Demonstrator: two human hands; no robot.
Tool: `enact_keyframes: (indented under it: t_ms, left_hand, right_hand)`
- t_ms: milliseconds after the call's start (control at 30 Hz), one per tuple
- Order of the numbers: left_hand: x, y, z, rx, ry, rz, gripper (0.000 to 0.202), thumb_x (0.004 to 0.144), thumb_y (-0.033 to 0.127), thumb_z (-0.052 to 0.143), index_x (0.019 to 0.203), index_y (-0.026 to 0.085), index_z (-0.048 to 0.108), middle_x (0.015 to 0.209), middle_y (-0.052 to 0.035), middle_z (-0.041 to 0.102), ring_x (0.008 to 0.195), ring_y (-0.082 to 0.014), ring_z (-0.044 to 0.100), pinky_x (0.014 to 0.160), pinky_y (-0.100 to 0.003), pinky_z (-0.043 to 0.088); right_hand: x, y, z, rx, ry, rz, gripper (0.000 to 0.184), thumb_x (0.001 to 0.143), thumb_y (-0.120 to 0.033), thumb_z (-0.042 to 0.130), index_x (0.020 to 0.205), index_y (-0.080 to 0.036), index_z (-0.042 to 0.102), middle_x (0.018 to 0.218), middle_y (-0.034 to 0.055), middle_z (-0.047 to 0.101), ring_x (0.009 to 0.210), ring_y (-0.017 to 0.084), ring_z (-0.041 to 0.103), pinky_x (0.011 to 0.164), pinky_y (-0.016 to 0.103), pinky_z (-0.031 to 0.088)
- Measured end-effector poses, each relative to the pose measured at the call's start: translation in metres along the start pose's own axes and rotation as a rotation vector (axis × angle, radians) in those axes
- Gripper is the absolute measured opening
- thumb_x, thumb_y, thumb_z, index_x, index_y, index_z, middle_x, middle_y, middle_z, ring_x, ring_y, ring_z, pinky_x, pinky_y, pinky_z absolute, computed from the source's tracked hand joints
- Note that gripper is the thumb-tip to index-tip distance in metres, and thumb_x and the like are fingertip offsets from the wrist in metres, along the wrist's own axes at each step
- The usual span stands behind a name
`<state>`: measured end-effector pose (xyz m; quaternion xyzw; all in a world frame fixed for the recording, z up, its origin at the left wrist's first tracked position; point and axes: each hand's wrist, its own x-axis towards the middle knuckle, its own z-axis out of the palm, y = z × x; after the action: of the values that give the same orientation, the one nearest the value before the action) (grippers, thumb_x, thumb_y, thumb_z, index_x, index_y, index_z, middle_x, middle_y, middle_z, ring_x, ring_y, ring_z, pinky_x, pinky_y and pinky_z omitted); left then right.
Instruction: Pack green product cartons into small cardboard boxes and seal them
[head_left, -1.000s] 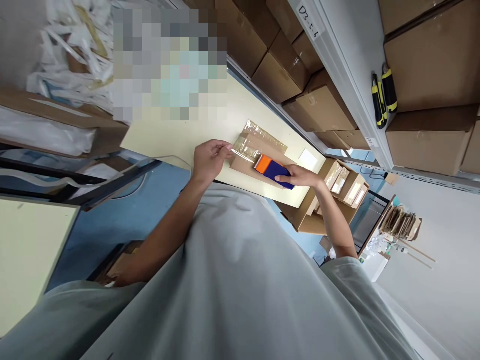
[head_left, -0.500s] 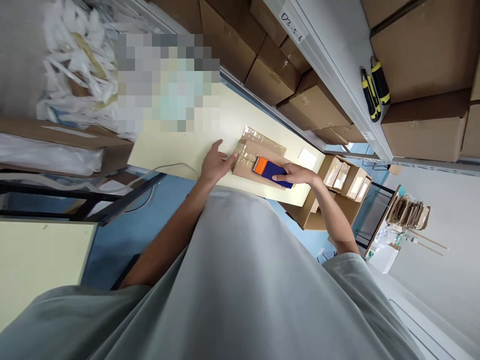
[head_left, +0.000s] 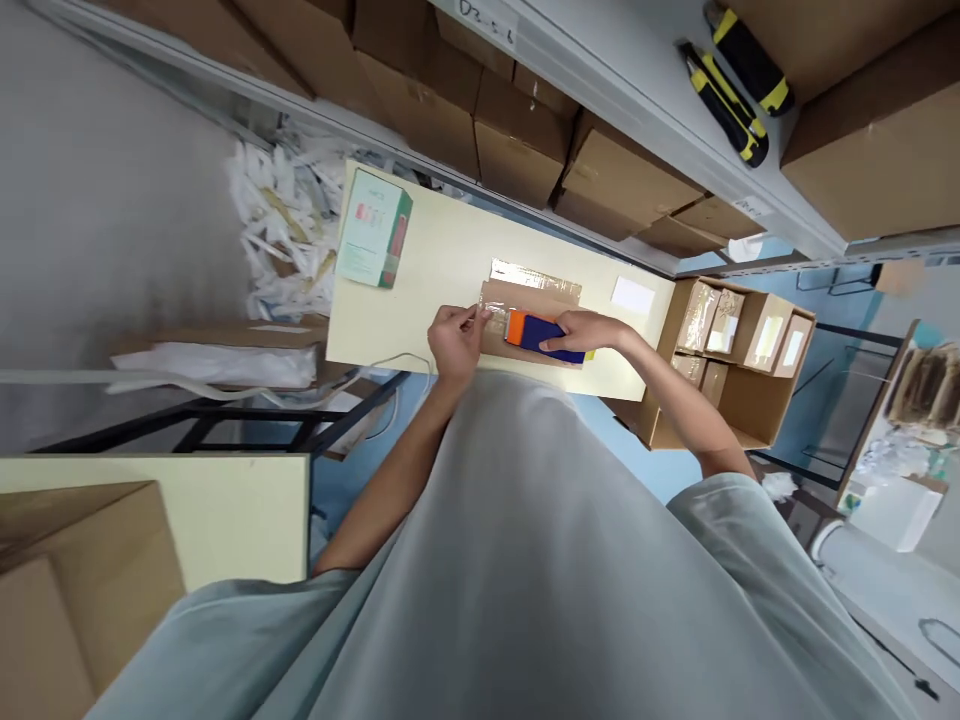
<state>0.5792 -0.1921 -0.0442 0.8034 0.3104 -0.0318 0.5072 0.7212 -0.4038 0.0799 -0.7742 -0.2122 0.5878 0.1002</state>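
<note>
On the pale table lies a small cardboard box (head_left: pixel 495 346) with shiny packing tape (head_left: pixel 494 310) over its left part. My right hand (head_left: pixel 586 332) is wrapped round a blue and orange tape dispenser (head_left: pixel 551 340), whose orange end points left on top of the box. At the box's left end is my left hand (head_left: pixel 454 340), its fingers curled in and thumb and fingertip pinched at the tape edge. Behind the box runs a flap or strip (head_left: pixel 536 280) covered with glossy tape.
A green and white box (head_left: pixel 371 228) stands on the table's (head_left: pixel 442 235) left end, a white paper (head_left: pixel 632 295) on its right. An open carton (head_left: pixel 750 400) with smaller boxes sits beyond. Shelves of cartons (head_left: pixel 517 150) run along the back; yellow-black utility knives (head_left: pixel 724 105) lie on the upper shelf.
My left hand's spread fingers have curled into a pinch at the box's left end. My right hand stays on the tape dispenser. The head view has turned, showing more on the left.
</note>
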Motion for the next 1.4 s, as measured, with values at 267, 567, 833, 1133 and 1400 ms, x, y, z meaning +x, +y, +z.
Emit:
enact_keyframes:
  t_ms: [267,567,833,1133,1400]
  left_hand:
    - [-0.007,0.002,0.010,0.082,0.084,-0.061,0.018,0.105,0.030,0.075,0.103,0.016,0.086,0.093,-0.0018,0.059,0.097,-0.0192,0.064,0.105,-0.035,0.060]
    - [-0.006,-0.007,0.016,0.152,0.157,-0.079,0.025,0.101,0.039,0.081,0.109,0.017,0.088,0.094,-0.0036,0.065,0.102,-0.0241,0.068,0.106,-0.042,0.060]
    - [0.003,-0.027,0.015,0.159,0.095,0.016,0.038,0.100,0.050,0.075,0.115,0.017,0.086,0.092,0.0039,0.067,0.102,-0.0160,0.062,0.107,-0.043,0.056]
    - [0.008,-0.027,0.018,0.102,0.160,-0.028,0.035,0.084,0.055,0.083,0.096,0.022,0.082,0.094,0.0046,0.077,0.100,-0.0207,0.068,0.100,-0.045,0.061]
    - [0.003,-0.010,0.033,0.241,0.252,-0.109,0.029,0.093,0.021,0.075,0.117,0.009,0.087,0.108,-0.0063,0.087,0.102,-0.0217,0.074,0.103,-0.039,0.064]
  right_hand:
    - [0.000,0.010,0.007,0.247,-0.061,-0.122,0.035,0.109,-0.047,0.077,0.086,-0.021,0.070,0.071,0.0025,0.072,0.071,0.021,0.070,0.068,0.031,0.050]
    - [-0.068,0.104,0.025,0.530,-0.145,-0.105,0.052,0.093,-0.067,0.097,0.089,-0.020,0.074,0.076,0.0053,0.080,0.074,0.024,0.079,0.073,0.034,0.059]
    - [-0.112,0.219,0.022,0.587,-0.128,-0.104,0.060,0.079,-0.073,0.104,0.080,-0.020,0.076,0.072,0.0050,0.076,0.070,0.023,0.075,0.068,0.036,0.061]
    - [-0.062,0.229,0.034,0.541,-0.079,0.025,0.045,0.086,-0.053,0.106,0.084,-0.019,0.078,0.074,0.0046,0.076,0.075,0.025,0.079,0.072,0.036,0.062]
    - [-0.062,0.180,0.044,0.125,0.015,0.119,0.016,0.108,-0.034,0.079,0.106,-0.018,0.077,0.085,0.0071,0.082,0.081,0.025,0.081,0.074,0.031,0.054]
